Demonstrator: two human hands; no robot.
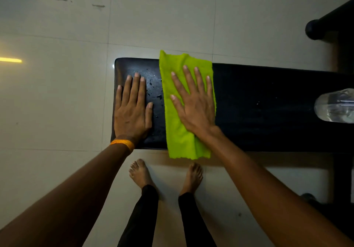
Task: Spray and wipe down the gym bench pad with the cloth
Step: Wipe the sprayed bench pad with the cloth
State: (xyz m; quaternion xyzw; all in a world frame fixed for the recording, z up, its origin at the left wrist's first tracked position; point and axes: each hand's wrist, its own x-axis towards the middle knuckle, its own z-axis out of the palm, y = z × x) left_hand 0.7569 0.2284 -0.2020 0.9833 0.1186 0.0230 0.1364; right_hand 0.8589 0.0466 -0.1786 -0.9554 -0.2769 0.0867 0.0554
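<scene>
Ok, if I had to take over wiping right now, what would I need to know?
Left hand: open, flat on the left end of the bench pad.
Right hand: open, pressing the green cloth flat across the pad.
Clear bottle: on the pad, far right.
Done: pad sprayed; droplets show between the hands.
Left: wipe those droplets, probably under the left hand too.

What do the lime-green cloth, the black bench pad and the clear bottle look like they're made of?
Lime-green cloth: likely microfibre or terry, matte and fuzzy, with a napped edge. Black bench pad: probably vinyl or leatherette, smooth and faintly glossy, with droplets beading on it. Clear bottle at the right edge: seemingly transparent plastic, showing see-through walls and bright highlights.
</scene>
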